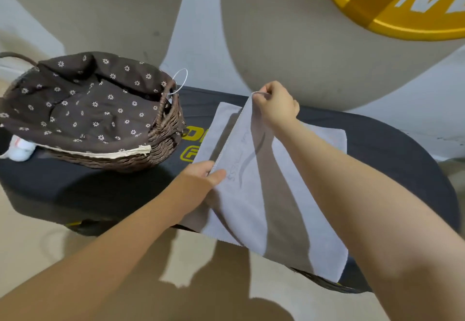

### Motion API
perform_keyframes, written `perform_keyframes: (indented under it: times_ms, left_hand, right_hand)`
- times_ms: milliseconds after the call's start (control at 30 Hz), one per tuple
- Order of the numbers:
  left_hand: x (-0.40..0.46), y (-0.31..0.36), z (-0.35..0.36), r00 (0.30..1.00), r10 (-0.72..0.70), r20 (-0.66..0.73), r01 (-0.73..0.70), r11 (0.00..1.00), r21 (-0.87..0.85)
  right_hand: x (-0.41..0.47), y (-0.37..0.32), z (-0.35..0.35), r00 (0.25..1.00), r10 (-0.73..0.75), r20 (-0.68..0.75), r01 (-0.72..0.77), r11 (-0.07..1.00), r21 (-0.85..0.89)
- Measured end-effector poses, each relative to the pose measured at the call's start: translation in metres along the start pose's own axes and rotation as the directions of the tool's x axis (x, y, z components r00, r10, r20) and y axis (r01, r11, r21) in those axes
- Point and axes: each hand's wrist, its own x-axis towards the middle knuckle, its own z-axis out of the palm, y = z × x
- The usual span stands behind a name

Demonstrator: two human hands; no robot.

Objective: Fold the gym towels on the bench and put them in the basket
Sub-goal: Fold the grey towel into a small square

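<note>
Pinching the far corner of the pale grey rectangular microfibre towel (pixel 254 194) with the right hand (pixel 276 105) fingers (pixel 261 96), raising that edge off the black padded tabletop (pixel 392 149). Gripping the same raised edge nearer the body with the left hand (pixel 198 182), thumb on top. Lying spread beneath both hands, the rest of the towel, overhanging the tabletop's near edge. Sitting left of the left hand, on the tabletop, the brown wicker basket with flower-print lining (pixel 166 132).
</note>
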Motion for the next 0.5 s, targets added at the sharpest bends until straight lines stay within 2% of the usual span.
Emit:
perform_keyframes:
  times_ms: [133, 267, 367, 500]
  left_hand:
    - [0.006, -0.016, -0.008, 0.999, -0.048, -0.007, 0.048, 0.998, 0.027]
    - [0.010, -0.030, -0.015, 1.000, -0.018, -0.012, 0.018, 0.999, 0.034]
    - [0.012, -0.036, -0.027, 0.996, 0.074, -0.049, -0.066, 0.986, 0.156]
    - [0.012, -0.041, -0.041, 0.992, 0.100, -0.075, -0.071, 0.945, 0.319]
  right_hand:
    - [0.004, -0.003, 0.032, 0.996, -0.081, 0.031, 0.082, 0.996, -0.031]
    - [0.017, -0.005, 0.056, 0.987, -0.111, 0.113, 0.125, 0.984, -0.128]
    - [0.023, -0.004, 0.067, 0.990, -0.088, 0.109, 0.111, 0.969, -0.222]
    - [0.032, -0.007, 0.076, 0.994, -0.082, 0.074, 0.098, 0.962, -0.256]
